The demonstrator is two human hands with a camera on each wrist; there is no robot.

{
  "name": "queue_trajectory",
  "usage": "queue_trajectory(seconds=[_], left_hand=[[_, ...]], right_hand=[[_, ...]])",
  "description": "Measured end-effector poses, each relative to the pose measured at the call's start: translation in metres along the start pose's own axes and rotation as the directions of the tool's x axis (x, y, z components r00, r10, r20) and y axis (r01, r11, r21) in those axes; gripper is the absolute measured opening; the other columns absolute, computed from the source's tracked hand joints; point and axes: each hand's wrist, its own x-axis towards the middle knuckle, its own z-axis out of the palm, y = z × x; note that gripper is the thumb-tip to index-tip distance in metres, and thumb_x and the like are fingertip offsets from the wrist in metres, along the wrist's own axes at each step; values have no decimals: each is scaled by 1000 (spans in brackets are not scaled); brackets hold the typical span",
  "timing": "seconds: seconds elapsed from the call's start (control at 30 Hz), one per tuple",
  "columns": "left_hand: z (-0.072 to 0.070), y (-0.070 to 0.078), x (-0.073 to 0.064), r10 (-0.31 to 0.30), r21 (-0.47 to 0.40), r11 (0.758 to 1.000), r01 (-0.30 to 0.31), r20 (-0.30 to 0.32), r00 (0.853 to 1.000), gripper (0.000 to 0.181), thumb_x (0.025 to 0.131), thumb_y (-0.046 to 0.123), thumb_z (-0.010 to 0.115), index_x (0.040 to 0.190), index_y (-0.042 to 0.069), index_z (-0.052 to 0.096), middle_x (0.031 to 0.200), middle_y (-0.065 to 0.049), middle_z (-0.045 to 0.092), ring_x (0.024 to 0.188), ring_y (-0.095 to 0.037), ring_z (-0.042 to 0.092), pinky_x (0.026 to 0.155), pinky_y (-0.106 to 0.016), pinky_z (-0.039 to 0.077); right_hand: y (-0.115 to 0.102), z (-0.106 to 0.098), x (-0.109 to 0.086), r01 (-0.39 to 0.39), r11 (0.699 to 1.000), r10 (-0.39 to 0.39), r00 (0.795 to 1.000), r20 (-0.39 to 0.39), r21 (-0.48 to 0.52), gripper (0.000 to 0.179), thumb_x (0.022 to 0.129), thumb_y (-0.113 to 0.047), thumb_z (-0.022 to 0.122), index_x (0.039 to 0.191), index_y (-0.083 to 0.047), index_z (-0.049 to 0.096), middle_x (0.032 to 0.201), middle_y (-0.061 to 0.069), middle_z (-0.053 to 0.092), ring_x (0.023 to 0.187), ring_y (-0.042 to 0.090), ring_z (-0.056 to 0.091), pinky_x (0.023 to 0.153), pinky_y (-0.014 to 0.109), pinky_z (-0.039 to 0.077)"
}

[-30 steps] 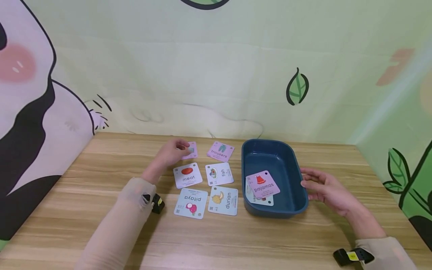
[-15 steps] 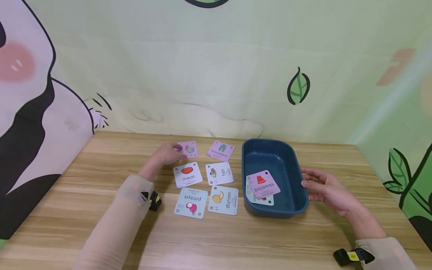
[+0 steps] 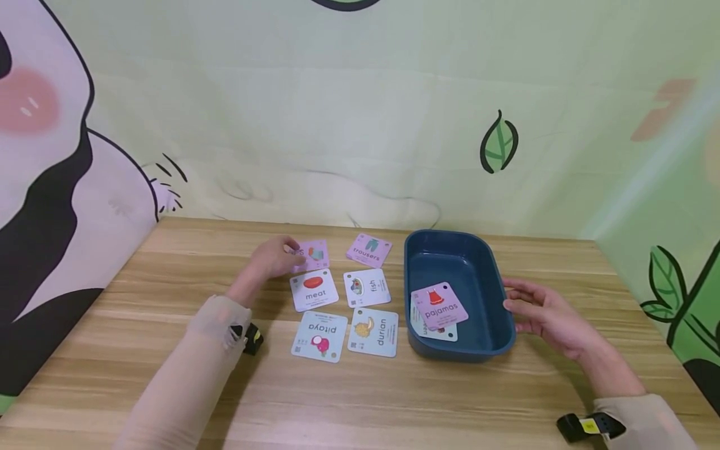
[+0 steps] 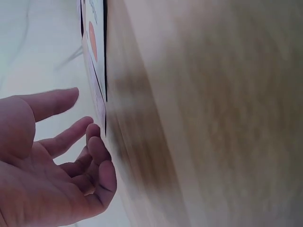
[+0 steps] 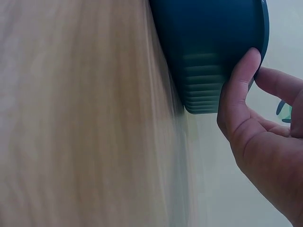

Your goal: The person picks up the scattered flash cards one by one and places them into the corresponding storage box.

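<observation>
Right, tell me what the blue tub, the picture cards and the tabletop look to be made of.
The blue tub looks like smooth moulded plastic with a soft sheen: even colour, rounded corners, seamless walls.
The picture cards seem to be printed card, perhaps coated: flat, thin-edged, crisply cut.
The tabletop shows streaky wood grain and faint gloss; solid wood or laminate, I can't tell.

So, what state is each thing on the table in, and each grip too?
Blue bin: upright, uncovered
Right grip: touching the blue bin's outer side
Left grip: fingers loosely bent, over the far-left purple card
Far-left purple card: face up, partly hidden
Pajamas card: face up in the blue bin, overlapping a white card
White card: face up, partly covered
Trousers card: face up
Meat card: face up
Fish card: face up, sideways
Durian card: face up, sideways
Pitaya card: face up, upside down
</observation>
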Motion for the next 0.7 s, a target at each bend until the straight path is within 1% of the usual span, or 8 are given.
queue_trajectory(seconds=[0.07,0.13,0.27,0.4,0.53,0.7], left_hand=[[-2,0,1,0,-2,1000,0,-11,1000,44,95,20,69,132,-3,58,125,-26,61,107,-36,58,88,-45,49],[-3,0,1,3,-13,1000,-3,-9,1000,45,95,17,69,134,-3,56,126,-26,61,107,-36,58,88,-44,50],[-6,-1,5,14,-51,999,-13,11,1000,52,94,10,69,141,-2,51,129,-27,59,111,-38,58,94,-48,48],[-7,-4,9,19,-68,998,-17,33,999,59,92,6,71,145,-2,47,132,-28,57,116,-41,56,103,-53,43],[-9,-7,15,13,-64,998,-10,51,999,62,91,6,72,147,-2,46,136,-29,54,121,-42,53,106,-55,40],[-8,-9,19,28,-42,999,-25,61,998,62,90,7,74,145,-5,48,136,-29,54,123,-43,52,107,-55,39]], right_hand=[[0,0,0,1,1000,-1,1000,1,-3,56,105,-6,56,149,16,29,115,10,60,92,18,67,75,33,59],[0,-1,0,0,1000,0,1000,-1,-4,56,105,-6,57,149,16,29,115,10,60,92,18,67,75,33,59],[0,0,0,-1,1000,1,1000,-2,-4,56,105,-5,57,149,16,29,114,10,60,92,18,67,75,33,59],[0,0,0,2,1000,-2,1000,2,-4,57,105,-5,57,149,16,29,115,10,60,92,18,67,75,33,59],[0,-1,0,7,1000,-7,1000,9,-1,56,105,-5,56,149,17,29,116,11,61,92,18,68,74,33,59],[0,-1,-1,13,1000,-13,1000,16,2,55,105,-5,56,149,17,30,115,10,61,93,18,68,74,33,59]])
